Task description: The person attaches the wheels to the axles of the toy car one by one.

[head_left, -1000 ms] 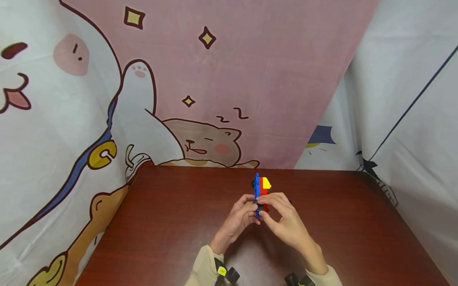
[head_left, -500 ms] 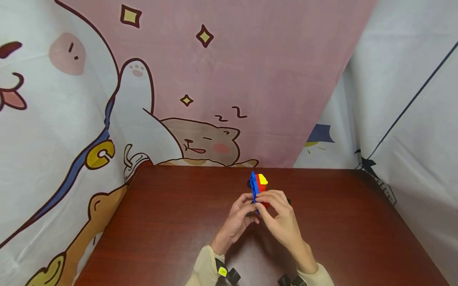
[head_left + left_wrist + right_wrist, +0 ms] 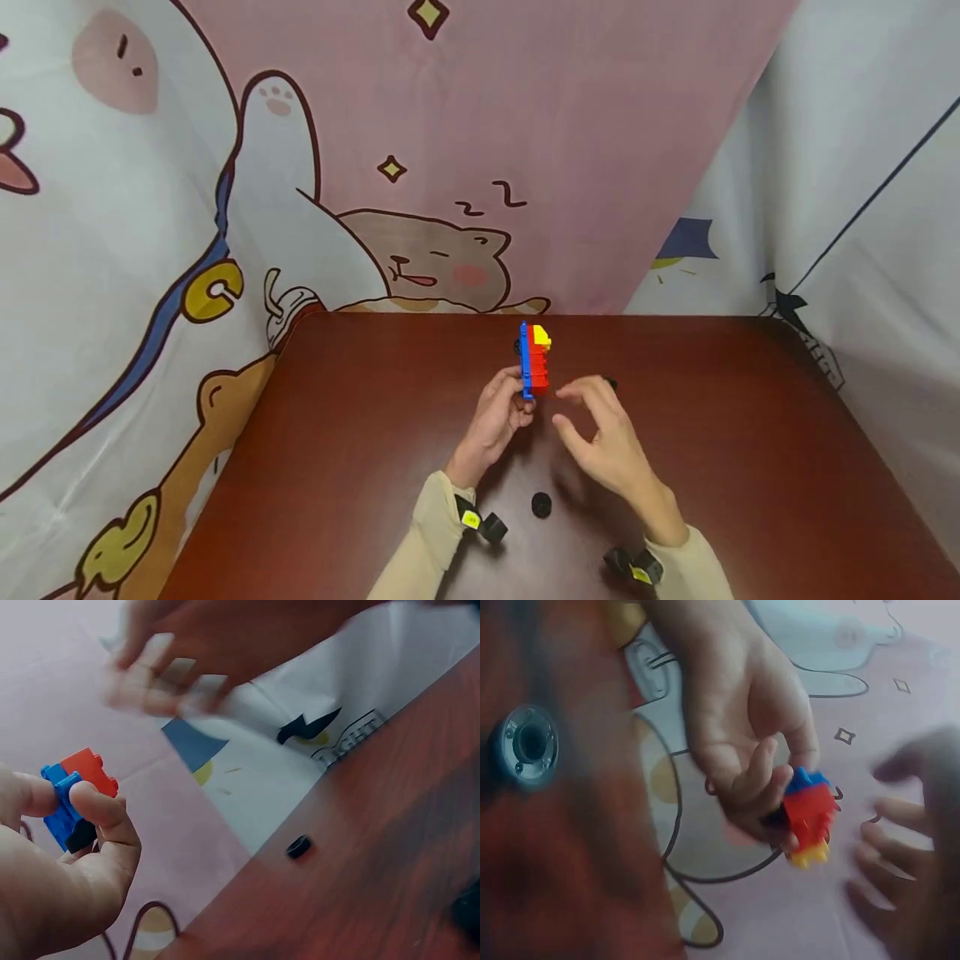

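Note:
My left hand [image 3: 491,425] holds a toy car built of bricks [image 3: 534,371], with a blue base, red bricks and a yellow brick at the far end. In the left wrist view, thumb and fingers pinch the blue base [image 3: 64,799], and a black wheel [image 3: 81,837] shows beside them. My right hand [image 3: 603,437] is apart from the car, its fingers bent loosely around nothing; it is blurred in both wrist views. A loose black wheel [image 3: 542,505] lies on the table between the forearms.
Another small black piece [image 3: 611,383] shows on the brown table [image 3: 360,467] behind the right hand. Printed cloth [image 3: 585,150] hangs behind the table and at its sides. Each wrist wears a black camera strap.
My right hand has let go of the car and moved off to the right. A black wheel now lies on the table near me. The head view has tilted down.

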### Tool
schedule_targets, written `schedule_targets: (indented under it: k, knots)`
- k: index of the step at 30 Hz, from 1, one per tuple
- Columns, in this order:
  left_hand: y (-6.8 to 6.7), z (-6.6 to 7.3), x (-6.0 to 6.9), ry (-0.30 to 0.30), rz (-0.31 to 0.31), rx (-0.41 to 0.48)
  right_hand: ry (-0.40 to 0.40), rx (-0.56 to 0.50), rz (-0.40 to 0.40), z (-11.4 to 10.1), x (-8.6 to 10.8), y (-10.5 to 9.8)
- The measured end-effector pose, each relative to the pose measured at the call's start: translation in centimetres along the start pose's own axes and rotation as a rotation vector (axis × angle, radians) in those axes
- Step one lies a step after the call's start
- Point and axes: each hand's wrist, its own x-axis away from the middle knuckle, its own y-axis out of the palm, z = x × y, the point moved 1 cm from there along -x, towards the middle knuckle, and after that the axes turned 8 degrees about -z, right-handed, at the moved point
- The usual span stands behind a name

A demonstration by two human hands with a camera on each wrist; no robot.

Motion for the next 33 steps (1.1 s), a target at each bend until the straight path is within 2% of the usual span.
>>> schedule_targets:
  k: [3,5,7,8,11,15,20,23,30,33]
  knots:
    - [-0.7,0.5,-0.3,0.027,0.037,0.000,0.099,0.091,-0.334,-0.3,3.1,1.0]
    - [-0.8,0.8,-0.5,0.035,0.038,-0.018,0.126,0.139,-0.527,-0.5,4.9,2.2]
    - [-0.8,1.0,-0.7,0.035,0.023,-0.037,0.112,0.159,-0.623,-0.7,6.2,3.5]
    - [-0.8,1.0,-0.7,0.028,0.015,-0.043,0.097,0.164,-0.635,-0.7,6.6,4.1]
    - [-0.7,0.9,-0.7,0.010,-0.005,-0.051,0.066,0.165,-0.627,-0.6,7.1,5.0]
    - [-0.7,0.4,-0.5,0.003,-0.014,-0.046,0.083,0.127,-0.632,-0.2,7.1,5.3]
    - [-0.6,0.1,-0.3,0.002,-0.017,-0.038,0.064,0.085,-0.605,0.2,7.3,5.2]
    - [-0.6,0.1,-0.4,0.009,-0.017,-0.046,0.066,0.077,-0.571,0.6,6.6,4.6]
    - [-0.6,0.1,-0.4,-0.004,-0.016,-0.076,0.035,0.166,-0.335,1.8,3.5,2.0]
    - [-0.6,0.1,-0.4,-0.009,-0.019,-0.082,0.029,0.170,-0.260,2.2,2.3,0.7]
